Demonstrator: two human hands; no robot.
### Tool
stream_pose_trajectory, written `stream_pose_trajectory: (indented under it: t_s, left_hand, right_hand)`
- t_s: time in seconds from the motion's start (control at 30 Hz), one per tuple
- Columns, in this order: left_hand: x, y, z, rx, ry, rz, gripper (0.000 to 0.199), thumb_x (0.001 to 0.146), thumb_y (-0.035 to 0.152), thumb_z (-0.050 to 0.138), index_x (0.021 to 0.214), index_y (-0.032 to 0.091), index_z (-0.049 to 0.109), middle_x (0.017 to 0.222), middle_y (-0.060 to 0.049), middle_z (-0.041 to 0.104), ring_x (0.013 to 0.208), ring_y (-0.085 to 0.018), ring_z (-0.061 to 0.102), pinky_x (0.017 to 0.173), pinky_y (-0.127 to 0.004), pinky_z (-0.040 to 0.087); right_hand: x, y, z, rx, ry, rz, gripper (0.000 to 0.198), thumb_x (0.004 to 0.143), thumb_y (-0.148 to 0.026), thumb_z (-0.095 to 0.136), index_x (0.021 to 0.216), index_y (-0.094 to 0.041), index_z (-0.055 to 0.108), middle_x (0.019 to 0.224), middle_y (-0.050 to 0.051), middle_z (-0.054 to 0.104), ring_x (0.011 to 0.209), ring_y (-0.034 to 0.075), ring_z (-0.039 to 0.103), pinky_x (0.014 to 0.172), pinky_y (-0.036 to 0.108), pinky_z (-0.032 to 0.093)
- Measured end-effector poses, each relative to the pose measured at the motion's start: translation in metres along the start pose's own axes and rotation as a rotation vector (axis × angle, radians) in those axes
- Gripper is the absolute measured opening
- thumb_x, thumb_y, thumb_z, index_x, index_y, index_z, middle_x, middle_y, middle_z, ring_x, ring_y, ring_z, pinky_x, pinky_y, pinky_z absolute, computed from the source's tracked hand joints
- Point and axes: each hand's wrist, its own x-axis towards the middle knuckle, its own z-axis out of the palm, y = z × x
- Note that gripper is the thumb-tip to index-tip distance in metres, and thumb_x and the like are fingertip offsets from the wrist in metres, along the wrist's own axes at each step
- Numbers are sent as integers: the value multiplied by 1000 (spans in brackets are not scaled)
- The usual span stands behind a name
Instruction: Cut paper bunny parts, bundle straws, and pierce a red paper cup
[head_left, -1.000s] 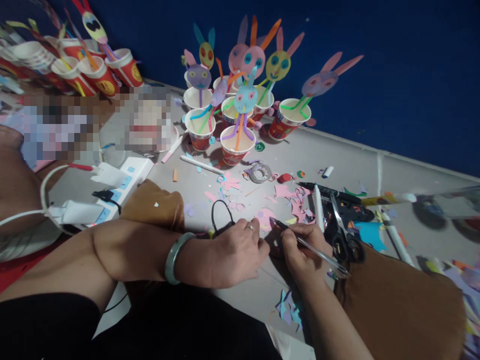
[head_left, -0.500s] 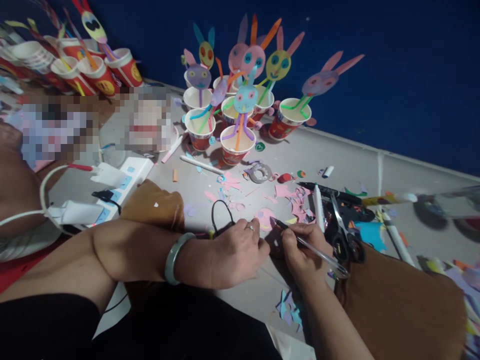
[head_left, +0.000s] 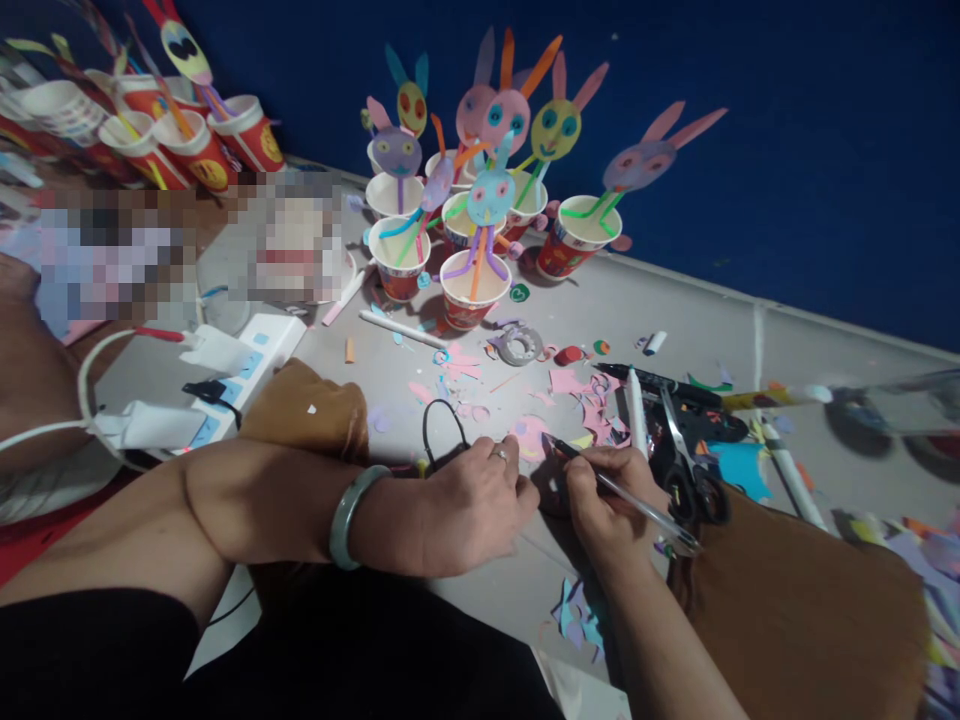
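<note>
A clear-barrelled pen with a dark tip [head_left: 649, 515] is pinched in my right hand [head_left: 611, 505]. Its point meets the right edge of a pink paper piece [head_left: 534, 437] on the table. My left hand [head_left: 465, 505], with a ring and a pale green bangle [head_left: 350, 518], is bent over the table, fingers closed at the left edge of that same paper; the fingertips are partly hidden. Beside the left fingers a thin black loop [head_left: 426, 430] stands up. Pink paper scraps [head_left: 596, 405] and a white marker [head_left: 637, 410] lie just beyond the right hand.
Paper cups with rabbit-faced paper figures [head_left: 474, 285] stand against the blue wall. Black scissors [head_left: 682, 480], a tape roll [head_left: 520, 345] and a brown cushion-like object [head_left: 810, 610] lie around. A power strip [head_left: 255, 365] with cables is at left, near another person's arm [head_left: 30, 390].
The pen and my right hand have shifted very slightly to the right. My left hand has stayed in place by the pink paper.
</note>
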Motion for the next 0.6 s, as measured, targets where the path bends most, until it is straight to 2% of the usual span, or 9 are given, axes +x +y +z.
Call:
stream_pose_trajectory:
  t_s: [0.27, 0.4, 0.6]
  left_hand:
    - [-1, 2, 4, -10, -16, -10, 63, 89, 63, 57, 117, 7, 60, 122, -27, 69, 119, -36, 62, 96, -43, 41]
    - [-1, 4, 8, -18, -7, -13, 61, 89, 63, 57, 113, 7, 60, 117, -26, 70, 116, -35, 63, 94, -43, 42]
    - [0, 5, 9, -17, 14, -35, 58, 90, 62, 56, 112, 8, 61, 121, -27, 69, 118, -35, 63, 94, -43, 42]
  right_hand:
    - [-1, 1, 0, 8, 13, 21, 13, 82, -34, 63, 77, -23, 59, 67, 0, 66, 60, 17, 62, 59, 31, 50]
    - [-1, 0, 1, 1, 23, 28, 15, 83, -35, 62, 76, -23, 60, 67, 1, 66, 59, 17, 62, 59, 31, 50]
    - [-1, 2, 1, -11, 33, 18, 16, 83, -36, 61, 74, -23, 59, 64, 0, 65, 58, 17, 62, 58, 30, 49]
